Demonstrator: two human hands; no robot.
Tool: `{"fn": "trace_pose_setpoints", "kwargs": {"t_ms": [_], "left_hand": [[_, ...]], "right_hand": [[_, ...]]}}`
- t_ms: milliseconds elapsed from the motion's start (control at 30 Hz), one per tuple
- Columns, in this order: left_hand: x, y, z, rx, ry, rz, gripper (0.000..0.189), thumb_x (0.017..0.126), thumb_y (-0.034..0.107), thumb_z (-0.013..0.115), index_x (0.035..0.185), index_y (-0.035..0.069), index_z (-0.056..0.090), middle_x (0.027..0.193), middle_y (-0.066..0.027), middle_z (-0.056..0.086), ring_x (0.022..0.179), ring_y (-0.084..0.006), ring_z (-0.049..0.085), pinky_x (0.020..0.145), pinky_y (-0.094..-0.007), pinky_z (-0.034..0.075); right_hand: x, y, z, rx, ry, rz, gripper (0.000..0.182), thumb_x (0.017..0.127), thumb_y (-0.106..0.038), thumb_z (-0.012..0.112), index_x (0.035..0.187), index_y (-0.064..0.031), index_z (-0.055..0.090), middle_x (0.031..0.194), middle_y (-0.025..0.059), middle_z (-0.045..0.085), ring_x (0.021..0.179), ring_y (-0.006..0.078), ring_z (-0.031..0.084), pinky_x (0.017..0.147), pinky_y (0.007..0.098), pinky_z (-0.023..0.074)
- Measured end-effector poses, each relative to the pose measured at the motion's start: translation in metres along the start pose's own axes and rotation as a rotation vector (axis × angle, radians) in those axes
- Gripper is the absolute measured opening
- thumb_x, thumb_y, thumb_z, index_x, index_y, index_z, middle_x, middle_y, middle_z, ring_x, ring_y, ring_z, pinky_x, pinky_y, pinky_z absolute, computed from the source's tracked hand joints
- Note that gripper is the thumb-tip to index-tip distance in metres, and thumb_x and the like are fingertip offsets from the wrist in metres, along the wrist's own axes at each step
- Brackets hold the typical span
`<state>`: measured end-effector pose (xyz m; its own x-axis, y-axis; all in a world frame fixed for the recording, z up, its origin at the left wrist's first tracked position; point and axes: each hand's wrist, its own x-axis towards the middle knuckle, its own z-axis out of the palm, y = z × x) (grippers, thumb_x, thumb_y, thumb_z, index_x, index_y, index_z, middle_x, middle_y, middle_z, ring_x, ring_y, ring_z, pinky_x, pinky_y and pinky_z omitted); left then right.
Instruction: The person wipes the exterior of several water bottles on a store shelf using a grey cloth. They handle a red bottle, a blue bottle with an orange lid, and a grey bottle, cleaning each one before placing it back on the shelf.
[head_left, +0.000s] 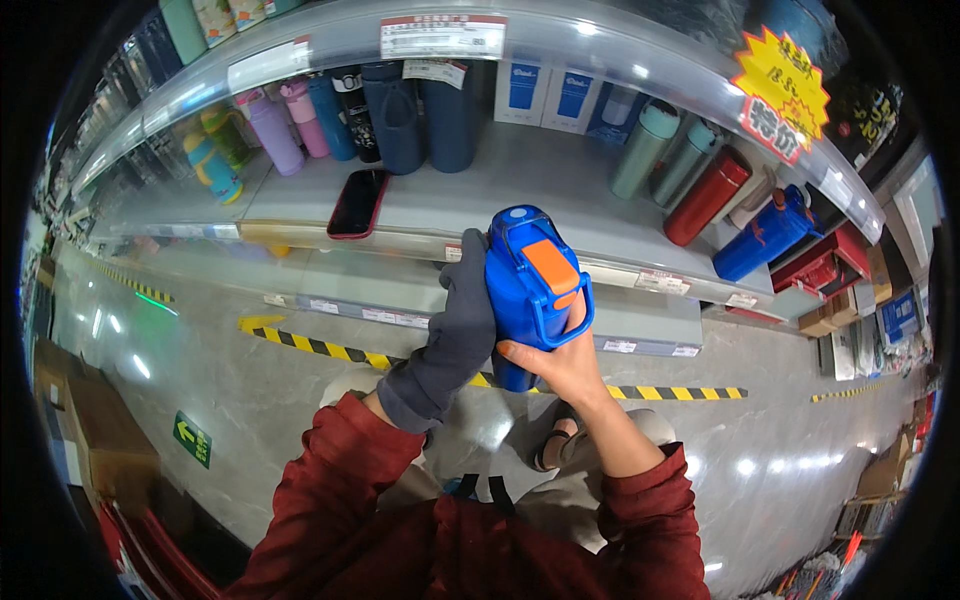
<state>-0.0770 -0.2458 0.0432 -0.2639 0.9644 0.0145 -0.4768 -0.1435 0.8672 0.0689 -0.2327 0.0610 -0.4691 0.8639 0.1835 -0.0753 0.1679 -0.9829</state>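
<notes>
A blue water bottle (517, 300) with an orange flip button and a blue carrying loop is held upright, slightly tilted, in front of the shelf edge. My left hand (465, 322), in a dark grey glove, presses against the bottle's left side. Bare, my right hand (559, 360) grips its lower right side, the thumb across the front and the other fingers partly hidden behind the loop. A smartphone (358, 204) in a dark red case lies on the shelf, left of the bottle.
On the shelf (517, 172) stand dark blue bottles (450, 120), a purple bottle (274, 133), boxed cups (523, 90), green bottles (645, 150), a leaning red flask (707, 196) and another blue bottle (765, 234). Below runs a lower shelf (645, 319); cardboard boxes (112, 427) stand at the left.
</notes>
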Motion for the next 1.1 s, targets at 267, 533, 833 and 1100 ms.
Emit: {"fn": "trace_pose_setpoints", "kwargs": {"t_ms": [267, 533, 833, 1100], "left_hand": [[-0.004, -0.021, 0.023, 0.177, 0.047, 0.155, 0.047, 0.107, 0.042, 0.033, 0.141, 0.011, 0.040, 0.134, -0.0100, 0.055, 0.121, -0.0218, 0.056, 0.104, -0.0368, 0.046], [-0.008, -0.038, 0.025, -0.132, -0.153, -0.276, 0.047, 0.105, 0.041, 0.039, 0.133, 0.004, 0.049, 0.114, -0.0140, 0.062, 0.103, -0.0222, 0.062, 0.084, -0.0393, 0.053], [0.014, -0.013, 0.011, 0.295, -0.288, -0.337, 0.042, 0.104, 0.037, 0.040, 0.089, 0.005, 0.062, 0.068, -0.0045, 0.059, 0.056, -0.0119, 0.055, 0.053, -0.0288, 0.047], [0.008, 0.036, 0.034, 0.384, -0.065, -0.274, 0.040, 0.101, 0.033, 0.046, 0.080, 0.003, 0.060, 0.064, -0.0036, 0.055, 0.049, -0.0084, 0.045, 0.047, -0.0221, 0.039]], "right_hand": [[-0.004, -0.014, -0.011, 0.026, 0.134, -0.031, 0.093, 0.064, -0.013, 0.088, 0.140, -0.0064, 0.035, 0.130, 0.0103, 0.053, 0.119, 0.0225, 0.054, 0.103, 0.0393, 0.0454], [-0.001, -0.006, -0.042, 0.314, 0.357, -0.177, 0.094, 0.068, -0.012, 0.088, 0.143, -0.0066, 0.031, 0.137, 0.0129, 0.048, 0.124, 0.0271, 0.053, 0.103, 0.0433, 0.0465], [-0.007, -0.019, -0.112, -0.335, 0.374, -0.210, 0.078, 0.061, -0.006, 0.086, 0.130, -0.0008, 0.050, 0.119, 0.0133, 0.062, 0.107, 0.0281, 0.063, 0.091, 0.0405, 0.0548], [-0.081, 0.084, -0.214, -0.925, 0.590, -0.237, 0.090, 0.064, 0.000, 0.082, 0.143, -0.0089, 0.041, 0.121, 0.0103, 0.060, 0.106, 0.0263, 0.062, 0.094, 0.0376, 0.0508]]}}
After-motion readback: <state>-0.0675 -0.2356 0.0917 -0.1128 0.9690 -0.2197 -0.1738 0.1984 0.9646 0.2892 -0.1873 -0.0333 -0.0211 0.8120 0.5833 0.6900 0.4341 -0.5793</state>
